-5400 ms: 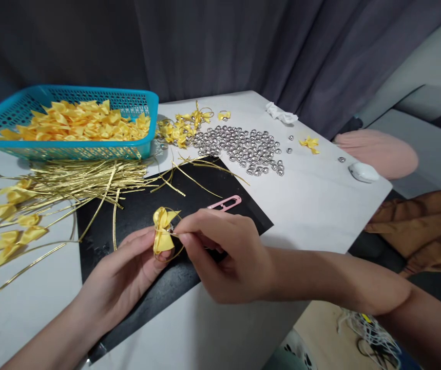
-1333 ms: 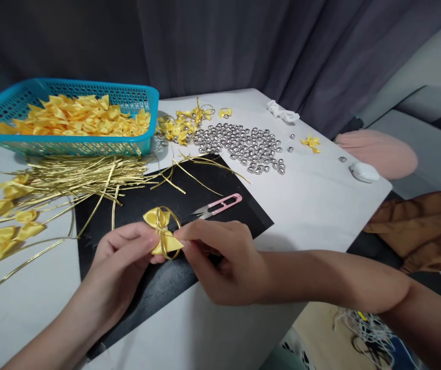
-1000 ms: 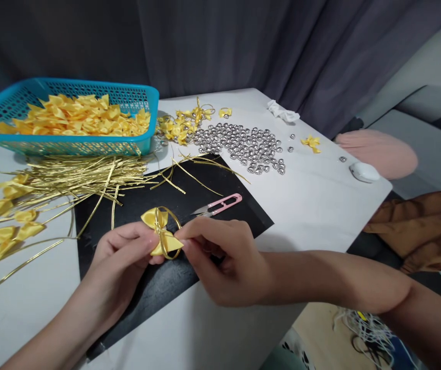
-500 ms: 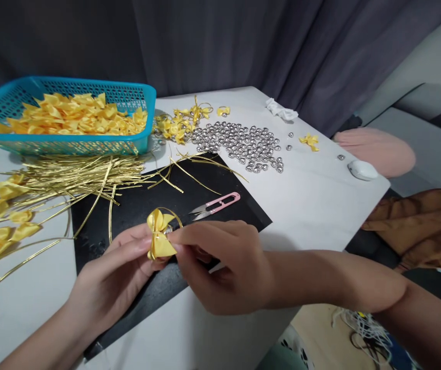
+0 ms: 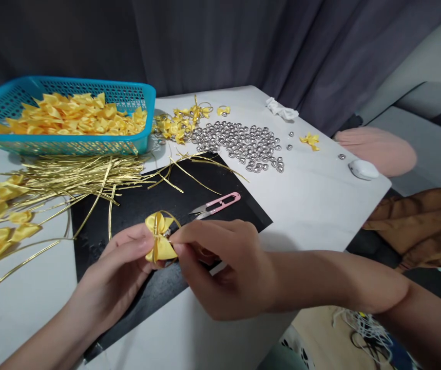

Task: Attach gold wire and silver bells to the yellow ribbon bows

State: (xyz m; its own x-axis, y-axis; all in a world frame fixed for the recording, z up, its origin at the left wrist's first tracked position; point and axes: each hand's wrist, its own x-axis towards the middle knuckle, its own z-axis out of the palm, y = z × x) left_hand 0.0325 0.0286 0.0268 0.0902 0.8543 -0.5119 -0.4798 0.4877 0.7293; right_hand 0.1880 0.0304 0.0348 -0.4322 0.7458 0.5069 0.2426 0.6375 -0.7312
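A yellow ribbon bow [image 5: 162, 248] with a gold cord round its middle is pinched between the thumb and fingers of my left hand [image 5: 122, 262]. My right hand [image 5: 230, 267] is closed at the bow's right side, its thumb and forefinger pinching the gold cord [image 5: 174, 218], which arcs above the bow. A small silver bead partly shows between bow and right fingertips. Just beyond my hands, pink-handled thread snips [image 5: 220, 204] lie on a black mat [image 5: 135, 205].
At back left stands a blue basket [image 5: 149, 110] of yellow bows. Cut gold cords [image 5: 85, 172] lie before it. Silver heart-shaped beads [image 5: 239, 144] spread across the white table [image 5: 312, 205]. Finished-looking bows [image 5: 177, 126] are heaped beside them. A white object [image 5: 363, 169] sits near the right edge.
The bow has turned slightly in my fingers, showing more of its front. Its upper loop looks wider. Both hands have shifted only a little.
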